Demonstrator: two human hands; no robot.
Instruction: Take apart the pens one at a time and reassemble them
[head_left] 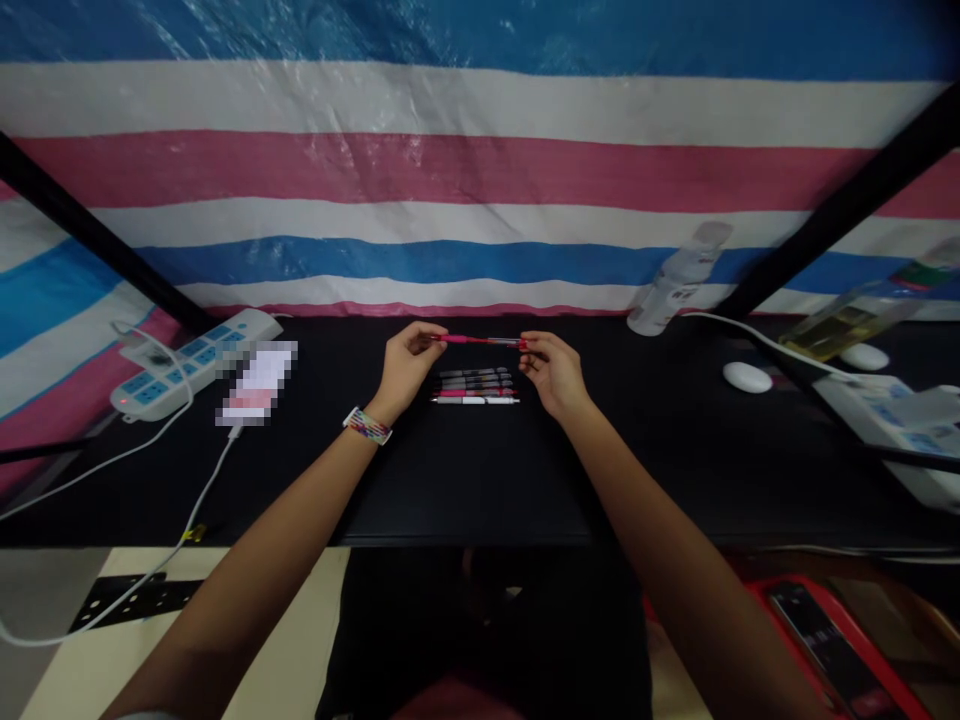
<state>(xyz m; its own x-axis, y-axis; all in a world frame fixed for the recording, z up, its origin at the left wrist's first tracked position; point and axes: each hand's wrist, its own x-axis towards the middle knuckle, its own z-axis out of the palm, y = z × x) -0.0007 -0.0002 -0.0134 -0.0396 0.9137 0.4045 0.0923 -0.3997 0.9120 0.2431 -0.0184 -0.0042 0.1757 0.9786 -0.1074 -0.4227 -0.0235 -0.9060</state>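
A red pen (480,341) is held level above the black table (465,480), one end in each hand. My left hand (409,365) pinches its left end, and a coloured band sits on that wrist. My right hand (551,370) pinches the right end. Just below the held pen, a short row of several pens (475,386) lies side by side on the table, dark ones at the back, then a pink one and a white one nearest me.
A white and blue power strip (187,360) and a phone on a white cable (255,385) lie at the left. At the right are a plastic bottle (675,280), a white mouse (747,377), another power strip (892,420). A striped tarp hangs behind.
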